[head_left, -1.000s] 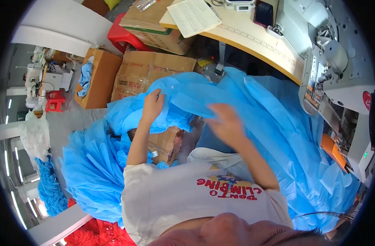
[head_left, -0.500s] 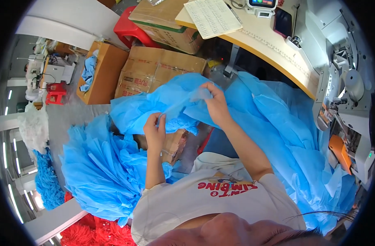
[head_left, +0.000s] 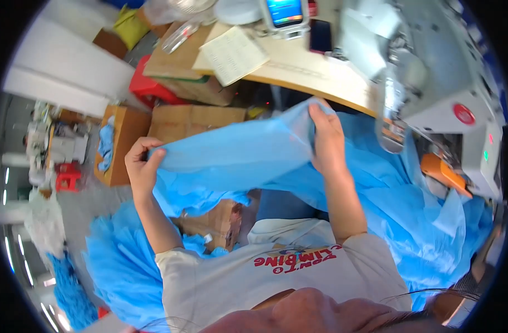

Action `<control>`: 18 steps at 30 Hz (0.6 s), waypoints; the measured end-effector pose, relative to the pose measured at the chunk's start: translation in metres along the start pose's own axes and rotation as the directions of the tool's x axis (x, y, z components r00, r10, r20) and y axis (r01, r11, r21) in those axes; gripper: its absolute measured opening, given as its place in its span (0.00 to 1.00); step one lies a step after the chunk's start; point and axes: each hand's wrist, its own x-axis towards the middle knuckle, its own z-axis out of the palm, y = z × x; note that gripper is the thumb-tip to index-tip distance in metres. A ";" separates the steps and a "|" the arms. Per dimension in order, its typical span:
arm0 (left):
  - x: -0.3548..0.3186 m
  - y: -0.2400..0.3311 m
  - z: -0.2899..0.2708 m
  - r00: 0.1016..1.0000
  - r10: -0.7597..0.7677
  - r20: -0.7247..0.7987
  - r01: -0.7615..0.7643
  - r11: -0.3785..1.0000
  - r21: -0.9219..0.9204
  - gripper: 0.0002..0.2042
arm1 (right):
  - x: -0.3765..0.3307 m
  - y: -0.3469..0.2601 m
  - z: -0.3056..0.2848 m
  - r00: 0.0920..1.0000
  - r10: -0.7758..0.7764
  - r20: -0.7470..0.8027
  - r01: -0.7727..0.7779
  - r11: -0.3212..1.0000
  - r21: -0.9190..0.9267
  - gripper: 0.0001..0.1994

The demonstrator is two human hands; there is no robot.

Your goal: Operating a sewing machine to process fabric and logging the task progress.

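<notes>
A length of sheer blue fabric (head_left: 237, 150) is stretched taut between my two hands, raised above my lap. My left hand (head_left: 143, 162) pinches its left end between thumb and fingers. At the other end, my right hand (head_left: 327, 135) grips the upper right corner, thumb toward me. More of the same thin blue cloth (head_left: 398, 194) spreads over my right side, running under my right forearm. A gathered blue heap (head_left: 126, 272) lies at my lower left, partly behind my left arm.
A table (head_left: 298, 61) at the far side bears a notebook (head_left: 234, 55), a phone (head_left: 321, 36) and a screen device (head_left: 285, 12). At right stands a sewing machine (head_left: 448, 122) with an orange part (head_left: 443, 175). Cardboard boxes (head_left: 195, 121) and a red stool (head_left: 145, 83) stand beyond my hands.
My hands have moved apart, the left going left and the right going right, pulling the blue fabric out flat between them. The view has shifted toward the machine.
</notes>
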 end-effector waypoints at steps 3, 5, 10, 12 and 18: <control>0.024 -0.005 0.050 0.966 0.162 0.200 -0.164 0.986 -0.008 0.05 | -0.039 -0.017 -0.079 0.828 0.306 0.470 -0.452 0.860 0.238 0.23; 0.030 -0.008 0.095 0.918 0.099 0.384 -0.078 0.995 -0.069 0.05 | -0.068 -0.007 -0.099 0.817 0.157 0.555 -0.451 0.773 0.446 0.25; 0.026 -0.021 0.197 0.770 0.198 0.606 -0.096 0.976 -0.197 0.04 | -0.107 -0.037 -0.142 0.862 -0.209 0.463 -0.230 0.653 0.722 0.26; 0.027 -0.032 0.214 0.773 0.027 0.633 0.148 0.964 -0.222 0.04 | -0.115 -0.071 -0.155 0.981 -0.159 0.115 0.112 0.935 0.337 0.17; 0.019 -0.007 0.214 0.631 -0.171 0.756 0.437 0.884 -0.165 0.07 | -0.082 -0.088 -0.184 0.714 -0.623 -0.319 0.068 0.515 -0.854 0.06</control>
